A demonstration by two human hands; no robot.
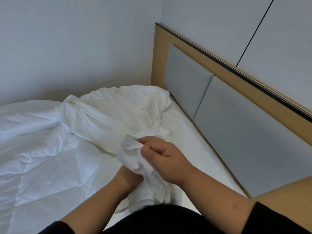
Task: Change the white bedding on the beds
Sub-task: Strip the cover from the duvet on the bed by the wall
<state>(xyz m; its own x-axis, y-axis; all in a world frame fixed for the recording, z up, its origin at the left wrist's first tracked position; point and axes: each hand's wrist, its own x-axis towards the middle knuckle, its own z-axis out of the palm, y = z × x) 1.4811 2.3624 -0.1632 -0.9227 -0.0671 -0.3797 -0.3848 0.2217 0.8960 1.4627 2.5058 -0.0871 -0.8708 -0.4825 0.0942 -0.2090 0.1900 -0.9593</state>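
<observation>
- The right hand (162, 159) pinches a bunched fold of white cover (135, 156) near the bed's head-end edge.
- The left hand (128, 176) goes under the fold, so I cannot tell its grip.
- Best to work the corner in fully before pulling.
- The quilt (42, 149) lies rumpled across the mattress (194, 149).
- The headboard (219, 107) and wall corner crowd the far side.

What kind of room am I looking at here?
Most likely a bedroom, perhaps a hotel or dormitory room. A bed with rumpled white bedding stands in a corner, a wooden headboard with grey padded panels runs along the wall, and the right hand grips a white sheet.
</observation>
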